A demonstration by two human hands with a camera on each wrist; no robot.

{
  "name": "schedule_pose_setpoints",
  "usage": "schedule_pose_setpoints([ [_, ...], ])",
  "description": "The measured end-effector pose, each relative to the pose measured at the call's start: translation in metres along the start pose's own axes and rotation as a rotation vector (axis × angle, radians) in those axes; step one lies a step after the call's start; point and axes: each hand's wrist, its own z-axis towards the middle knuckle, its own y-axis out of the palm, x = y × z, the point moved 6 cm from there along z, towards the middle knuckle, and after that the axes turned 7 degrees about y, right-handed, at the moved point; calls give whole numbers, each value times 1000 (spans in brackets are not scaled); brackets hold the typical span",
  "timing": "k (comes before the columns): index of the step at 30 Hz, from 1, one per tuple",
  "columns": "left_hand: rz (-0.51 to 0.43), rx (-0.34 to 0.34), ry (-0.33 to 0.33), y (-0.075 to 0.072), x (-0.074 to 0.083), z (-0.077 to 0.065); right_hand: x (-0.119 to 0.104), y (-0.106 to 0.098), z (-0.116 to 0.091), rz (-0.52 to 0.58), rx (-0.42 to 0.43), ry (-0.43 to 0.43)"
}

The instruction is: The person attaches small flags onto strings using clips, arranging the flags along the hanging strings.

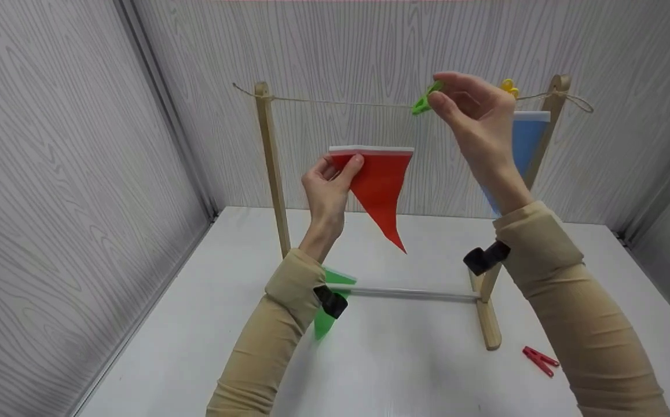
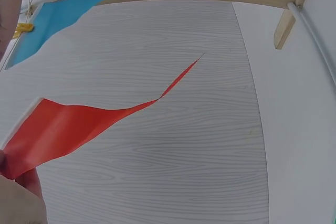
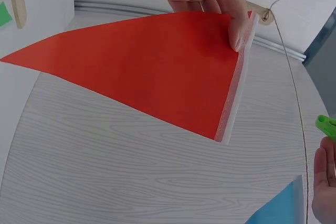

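My left hand (image 1: 329, 188) pinches a red triangular pennant (image 1: 382, 185) by the left end of its white top strip, thumb in front. The pennant hangs point down, below the string (image 1: 335, 102) in the head view. Up at the string, my right hand (image 1: 482, 119) pinches a green clothespin (image 1: 425, 99) between thumb and fingertips; the clothespin's tip overlaps the string in the head view. Behind the right hand, a blue pennant (image 1: 528, 136) hangs at the string's right end, by a yellow clothespin (image 1: 508, 87).
Two wooden posts (image 1: 274, 174) hold the string, with a white rod (image 1: 416, 293) joining them low down. A green pennant (image 1: 324, 321) lies around the rod's left end, partly behind the left sleeve. A red clothespin (image 1: 540, 361) lies on the white table (image 1: 404, 370) at right.
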Motion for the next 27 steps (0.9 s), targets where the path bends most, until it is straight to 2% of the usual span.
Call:
schedule_pose_setpoints([
  [4, -43, -21, -36, 5, 2, 5, -4, 6, 8, -101, -32, -41],
  [11, -107, -22, -81, 9, 6, 12, -3, 16, 19, -274, -47, -43],
  [16, -130, -35, -85, 14, 9, 14, -1, 17, 24, -306, -43, -24],
  [27, -105, -35, -68, 25, 17, 19, -4, 20, 29, -381, -29, 7],
])
